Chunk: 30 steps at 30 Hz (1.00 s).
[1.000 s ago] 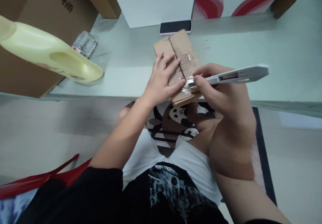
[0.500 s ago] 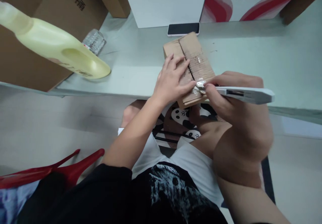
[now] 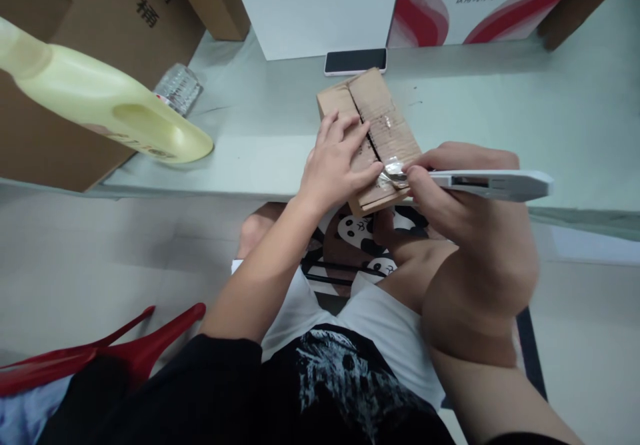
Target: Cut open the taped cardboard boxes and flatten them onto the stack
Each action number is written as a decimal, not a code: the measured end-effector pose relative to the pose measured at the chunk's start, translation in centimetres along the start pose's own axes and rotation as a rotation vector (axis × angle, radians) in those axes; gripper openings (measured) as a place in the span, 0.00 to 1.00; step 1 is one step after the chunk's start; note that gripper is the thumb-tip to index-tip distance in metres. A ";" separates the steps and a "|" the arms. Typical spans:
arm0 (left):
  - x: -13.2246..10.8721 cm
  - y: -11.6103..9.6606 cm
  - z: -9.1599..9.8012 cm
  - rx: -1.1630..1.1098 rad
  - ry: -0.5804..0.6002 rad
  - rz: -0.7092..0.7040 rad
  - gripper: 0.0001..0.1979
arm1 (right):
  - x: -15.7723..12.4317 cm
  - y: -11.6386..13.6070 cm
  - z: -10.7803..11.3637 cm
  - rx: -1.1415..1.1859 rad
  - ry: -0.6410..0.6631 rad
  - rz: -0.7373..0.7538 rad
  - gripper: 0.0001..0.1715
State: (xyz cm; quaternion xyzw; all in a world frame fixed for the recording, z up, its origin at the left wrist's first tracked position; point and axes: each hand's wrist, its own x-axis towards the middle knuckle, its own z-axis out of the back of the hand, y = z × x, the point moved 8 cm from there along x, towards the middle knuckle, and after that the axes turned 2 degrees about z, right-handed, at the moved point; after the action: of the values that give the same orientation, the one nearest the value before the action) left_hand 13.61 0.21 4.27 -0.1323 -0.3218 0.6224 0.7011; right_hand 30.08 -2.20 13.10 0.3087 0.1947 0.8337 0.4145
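Note:
A small brown cardboard box lies at the table's front edge, its near end jutting over my lap. A dark seam runs along its top between the flaps. My left hand rests on the top with fingers spread, pressing the left flap. In my right hand is a white utility knife, pinched between thumb and fingers near its front. The knife's front end is at the near part of the seam, beside loose, shiny clear tape. My fingertips partly hide the blade.
Behind the box lies a phone, in front of a white box and a red-and-white carton. Left stand a pale yellow bottle, a clear ribbed plastic item and a large cardboard carton. A red chair-like frame is lower left.
The view has shifted slightly, so the tabletop things appear a little further left. The knife's rear end has swung up slightly. Both hands keep nearly the same places on the box.

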 end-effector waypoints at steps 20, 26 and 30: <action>0.1 -0.8 0.2 0.116 0.073 0.056 0.36 | -0.1 0.0 0.4 0.028 0.025 -0.019 0.14; 0.2 -1.0 0.2 0.143 0.099 0.074 0.35 | -0.2 -0.1 0.7 0.011 0.028 -0.012 0.15; 0.3 -1.0 0.2 0.142 0.092 0.101 0.34 | -0.3 -0.2 0.9 0.022 0.038 -0.010 0.15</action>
State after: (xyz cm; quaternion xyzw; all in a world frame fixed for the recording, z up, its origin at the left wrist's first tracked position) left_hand 14.27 0.29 5.07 -0.1266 -0.2370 0.6715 0.6906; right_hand 30.96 -2.28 13.58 0.2962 0.2134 0.8351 0.4115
